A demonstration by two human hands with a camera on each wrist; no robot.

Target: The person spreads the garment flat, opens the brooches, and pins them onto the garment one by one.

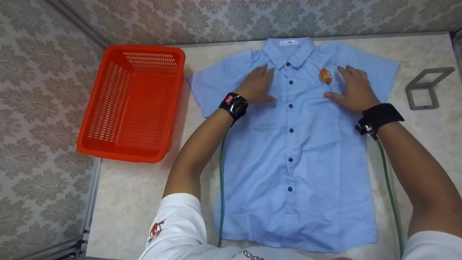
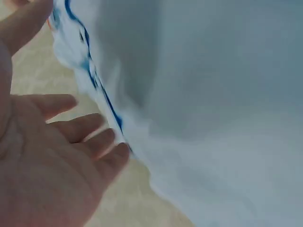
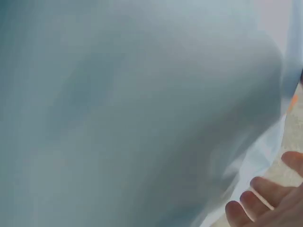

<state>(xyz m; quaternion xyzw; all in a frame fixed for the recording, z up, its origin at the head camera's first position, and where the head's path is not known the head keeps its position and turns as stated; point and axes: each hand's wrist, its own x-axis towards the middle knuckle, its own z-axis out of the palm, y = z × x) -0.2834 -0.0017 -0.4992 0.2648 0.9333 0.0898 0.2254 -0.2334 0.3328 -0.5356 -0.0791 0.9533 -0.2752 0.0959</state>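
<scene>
A light blue short-sleeved button-up shirt lies spread front side up, collar at the far end. On its chest, left of the collar and button line, is my left hand, fingers extended. My right hand lies on the other side of the chest, fingers and thumb spread, beside an orange round badge. In the left wrist view, loosely extended fingers of the left hand are at the edge of pale cloth. Blurred pale cloth fills most of the right wrist view, with the right hand's fingertips near its edge.
An orange-red plastic basket stands left of the shirt on the pale table. A grey hinged double frame stands at the right. Green cables run from both wristbands. Patterned panels border the back and left.
</scene>
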